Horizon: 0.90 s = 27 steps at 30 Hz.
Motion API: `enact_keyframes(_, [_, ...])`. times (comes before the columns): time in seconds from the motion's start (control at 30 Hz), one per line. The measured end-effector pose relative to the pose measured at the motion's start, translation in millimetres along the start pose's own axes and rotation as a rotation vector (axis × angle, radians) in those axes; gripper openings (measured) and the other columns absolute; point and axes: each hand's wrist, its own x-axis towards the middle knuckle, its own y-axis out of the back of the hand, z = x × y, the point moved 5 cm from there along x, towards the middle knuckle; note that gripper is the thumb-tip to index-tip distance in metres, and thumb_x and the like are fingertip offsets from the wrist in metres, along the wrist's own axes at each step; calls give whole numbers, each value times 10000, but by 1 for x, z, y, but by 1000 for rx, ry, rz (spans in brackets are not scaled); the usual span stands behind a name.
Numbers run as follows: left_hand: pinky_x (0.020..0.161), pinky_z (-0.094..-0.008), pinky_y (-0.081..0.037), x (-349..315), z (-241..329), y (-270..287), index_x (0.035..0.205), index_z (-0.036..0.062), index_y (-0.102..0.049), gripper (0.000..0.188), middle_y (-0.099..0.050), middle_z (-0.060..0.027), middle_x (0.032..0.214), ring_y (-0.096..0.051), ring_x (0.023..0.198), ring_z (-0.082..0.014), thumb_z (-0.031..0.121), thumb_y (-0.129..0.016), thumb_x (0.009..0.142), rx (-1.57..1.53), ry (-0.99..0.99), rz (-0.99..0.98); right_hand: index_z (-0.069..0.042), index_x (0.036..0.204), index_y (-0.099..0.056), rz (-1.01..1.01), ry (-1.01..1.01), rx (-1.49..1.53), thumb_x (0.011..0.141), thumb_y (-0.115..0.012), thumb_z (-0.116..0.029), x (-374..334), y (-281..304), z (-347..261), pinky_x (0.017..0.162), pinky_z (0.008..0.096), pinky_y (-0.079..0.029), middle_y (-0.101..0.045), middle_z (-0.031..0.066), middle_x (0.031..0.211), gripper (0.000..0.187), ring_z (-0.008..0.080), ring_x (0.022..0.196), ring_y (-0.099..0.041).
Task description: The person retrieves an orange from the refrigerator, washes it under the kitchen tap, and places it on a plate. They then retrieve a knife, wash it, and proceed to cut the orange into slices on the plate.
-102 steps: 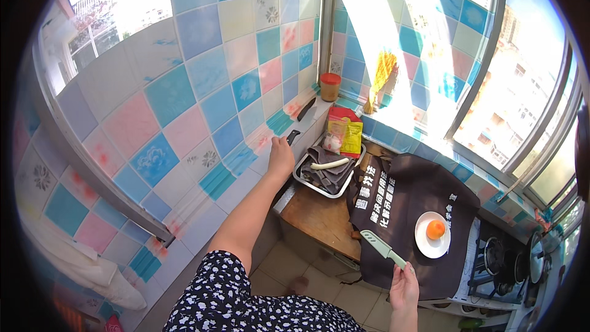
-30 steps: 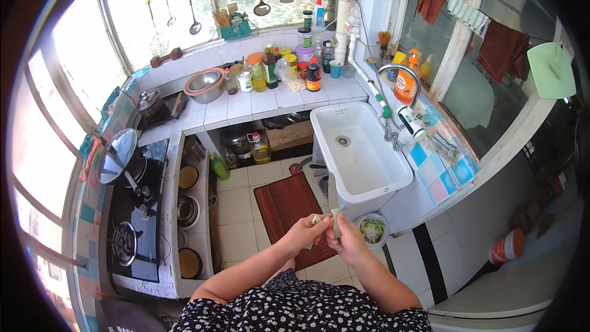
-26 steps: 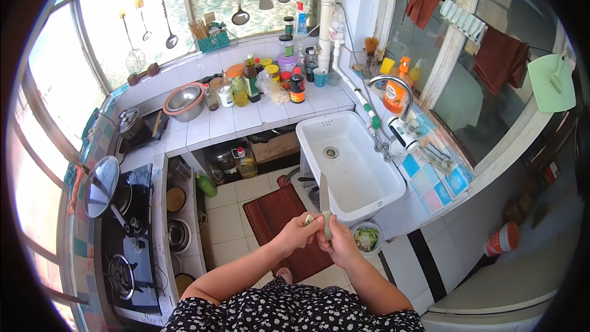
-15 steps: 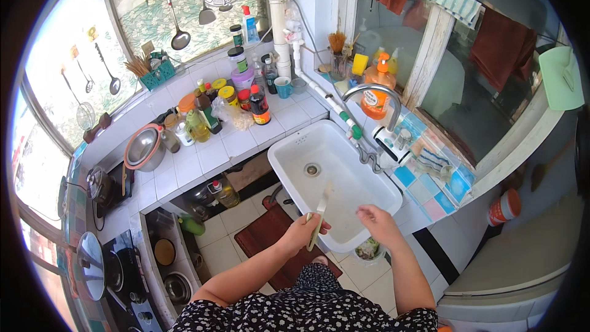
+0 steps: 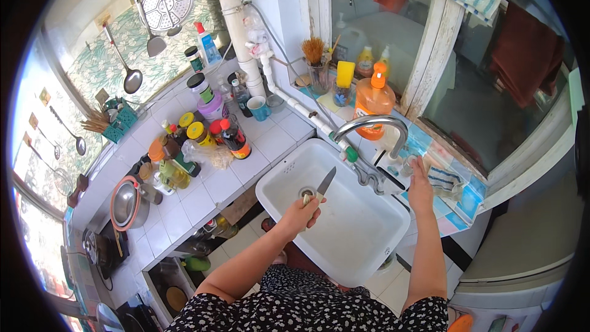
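My left hand (image 5: 299, 216) is closed around a knife (image 5: 327, 182) over the white sink (image 5: 359, 243). The knife's narrow grey blade points up and away to the right; most of its pale handle is hidden in my grip. My right hand (image 5: 420, 189) is raised beyond the sink's right side, its fingers stretched out beside the faucet's knob (image 5: 408, 166). Whether the fingertips touch the knob I cannot tell. The curved chrome faucet (image 5: 375, 121) arches over the sink's far edge, and no water stream shows below it.
An orange pump bottle (image 5: 373, 99) stands behind the faucet. Left of the sink, the tiled counter (image 5: 261, 142) holds a dark sauce bottle (image 5: 235, 140), a blue cup (image 5: 259, 109) and several jars. A striped cloth (image 5: 444, 179) lies right of the faucet.
My right hand has moved from above the sink's near right side up to the faucet knob. The knife has tilted farther to the right in my left hand. The view has shifted toward the sink.
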Motion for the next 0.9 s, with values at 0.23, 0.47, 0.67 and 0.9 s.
enact_keyframes(0.23, [506, -210, -337, 68, 34, 35, 1153, 26, -552, 352, -465, 29, 675, -388, 528, -60, 296, -428, 964, -39, 56, -280, -121, 1065, -657, 309, 177, -421, 787, -524, 62, 5, 20, 5, 1013, 450, -351, -562, 52, 1256, 359, 317, 1146, -502])
enact_keyframes(0.47, [504, -207, -322, 99, 49, 55, 1129, 19, -548, 337, -470, 23, 664, -381, 515, -62, 283, -412, 969, 51, 81, -453, -36, 1045, -626, 149, -250, 641, 854, -607, -117, -18, -91, -133, 836, 318, -446, -625, 72, 1001, 209, 217, 956, -572])
enact_keyframes(0.67, [484, -213, -318, 110, 51, 71, 1090, 46, -565, 324, -462, 24, 660, -379, 515, -63, 302, -406, 971, 191, 99, -493, -14, 912, -597, -77, -671, 1503, 887, -608, -199, 1, -153, -179, 670, 292, -478, -618, 57, 848, 187, 143, 728, -569])
enact_keyframes(0.9, [460, -213, -310, 113, 50, 81, 1070, 46, -574, 315, -453, 28, 660, -365, 497, -63, 296, -414, 962, 303, 97, -542, -52, 832, -574, -20, -865, 1437, 902, -566, -261, 1, -177, -166, 610, 297, -460, -587, 25, 750, 220, 129, 644, -532])
